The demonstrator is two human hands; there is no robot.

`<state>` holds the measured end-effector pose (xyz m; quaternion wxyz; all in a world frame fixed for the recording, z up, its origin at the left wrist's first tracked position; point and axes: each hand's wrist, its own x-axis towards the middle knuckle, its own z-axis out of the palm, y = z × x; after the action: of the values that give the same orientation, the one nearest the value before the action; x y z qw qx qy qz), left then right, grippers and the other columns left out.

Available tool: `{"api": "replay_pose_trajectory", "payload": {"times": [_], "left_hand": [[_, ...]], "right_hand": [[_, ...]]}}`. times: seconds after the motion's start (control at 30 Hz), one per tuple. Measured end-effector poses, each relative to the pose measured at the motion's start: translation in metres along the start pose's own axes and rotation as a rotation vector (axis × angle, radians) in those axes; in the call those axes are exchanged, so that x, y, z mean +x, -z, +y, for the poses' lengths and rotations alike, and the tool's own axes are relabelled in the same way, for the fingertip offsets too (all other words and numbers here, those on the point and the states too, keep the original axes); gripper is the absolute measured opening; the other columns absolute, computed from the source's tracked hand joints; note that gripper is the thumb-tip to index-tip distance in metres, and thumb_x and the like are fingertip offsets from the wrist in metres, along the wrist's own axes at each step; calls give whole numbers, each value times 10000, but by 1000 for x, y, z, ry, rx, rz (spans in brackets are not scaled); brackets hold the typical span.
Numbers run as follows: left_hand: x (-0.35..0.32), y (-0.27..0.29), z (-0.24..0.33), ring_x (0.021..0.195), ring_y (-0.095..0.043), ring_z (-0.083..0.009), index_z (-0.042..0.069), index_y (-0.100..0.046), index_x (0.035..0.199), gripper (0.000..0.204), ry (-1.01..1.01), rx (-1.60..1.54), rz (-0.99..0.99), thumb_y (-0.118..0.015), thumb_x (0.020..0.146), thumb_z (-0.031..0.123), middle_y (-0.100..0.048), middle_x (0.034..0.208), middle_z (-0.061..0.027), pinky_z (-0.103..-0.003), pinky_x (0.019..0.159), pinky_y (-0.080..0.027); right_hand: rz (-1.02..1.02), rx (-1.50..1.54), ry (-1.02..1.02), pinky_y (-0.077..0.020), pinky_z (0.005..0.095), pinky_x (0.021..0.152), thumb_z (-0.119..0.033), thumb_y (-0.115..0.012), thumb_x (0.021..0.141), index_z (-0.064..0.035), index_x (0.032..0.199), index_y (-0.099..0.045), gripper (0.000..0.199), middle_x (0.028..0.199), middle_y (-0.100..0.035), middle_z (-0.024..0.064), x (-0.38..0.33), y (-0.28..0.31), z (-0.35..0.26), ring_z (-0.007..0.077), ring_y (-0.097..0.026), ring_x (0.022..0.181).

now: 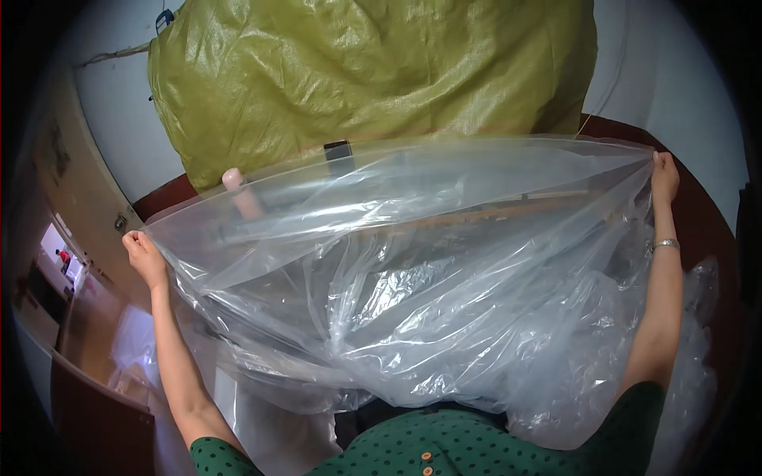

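Note:
A large clear plastic sheet or bag [444,293] is stretched wide in front of me, its upper edge pulled nearly straight between my hands. My left hand [146,257] pinches its left corner, and my right hand [665,178] grips the right corner, a little higher up. Creases gather at the middle, low down, close to my body. Through the film show a pink bottle-like object [241,193] and a dark rectangular object [338,155], both behind it. Whether the plastic is one layer or two, I cannot tell.
A yellow-green woven covering [381,71] hangs across the far side. Crumpled clear plastic [587,341] piles up at the right. On the left stand a door [99,182] and a brown surface with more plastic [135,349]. A person in red [63,258] is far off through the opening.

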<state>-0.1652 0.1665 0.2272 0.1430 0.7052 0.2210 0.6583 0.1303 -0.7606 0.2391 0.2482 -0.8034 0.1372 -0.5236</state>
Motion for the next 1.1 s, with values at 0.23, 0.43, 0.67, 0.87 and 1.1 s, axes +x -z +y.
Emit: {"api": "replay_pose_trajectory", "payload": {"times": [0.23,0.43,0.67,0.87,1.1], "left_hand": [[51,13,4,808,-581,-225,-47,-511,893,176,895,-1090,-75,-408,895,96,-559,865,-121,-330,756,-517],[41,-5,20,734,-566,-362,-18,-469,889,199,-32,222,522,-380,920,158,-572,827,-217,-448,641,-440],[-227,-22,-47,776,-543,-432,-2,-401,921,153,47,389,-472,-379,919,150,-565,812,-261,-478,644,-407],[-207,-57,-55,685,-538,-392,2,-414,902,143,33,394,-403,-393,915,143,-550,742,-201,-442,610,-413],[-205,-135,-90,718,-458,-224,3,-436,838,154,190,77,-224,-426,889,148,-479,757,-123,-323,708,-401]], "right_hand": [[163,670,-505,-458,358,683,-268,-480,875,-22,828,-617,286,813,-625,82,93,35,-30,206,-589,745],[208,-124,-227,-477,421,718,-204,-453,853,-40,969,-557,227,929,-634,147,54,4,-79,314,-611,870],[-252,-539,56,-452,487,641,-178,-465,885,-62,954,-480,136,852,-611,189,-184,-45,80,386,-587,795],[-319,-399,-117,-431,485,655,-254,-501,879,-77,882,-510,177,820,-617,177,-201,-71,97,392,-578,806],[-178,-142,-145,-430,438,665,-249,-508,869,-78,855,-548,176,778,-602,175,-169,-135,98,366,-571,759]]}}
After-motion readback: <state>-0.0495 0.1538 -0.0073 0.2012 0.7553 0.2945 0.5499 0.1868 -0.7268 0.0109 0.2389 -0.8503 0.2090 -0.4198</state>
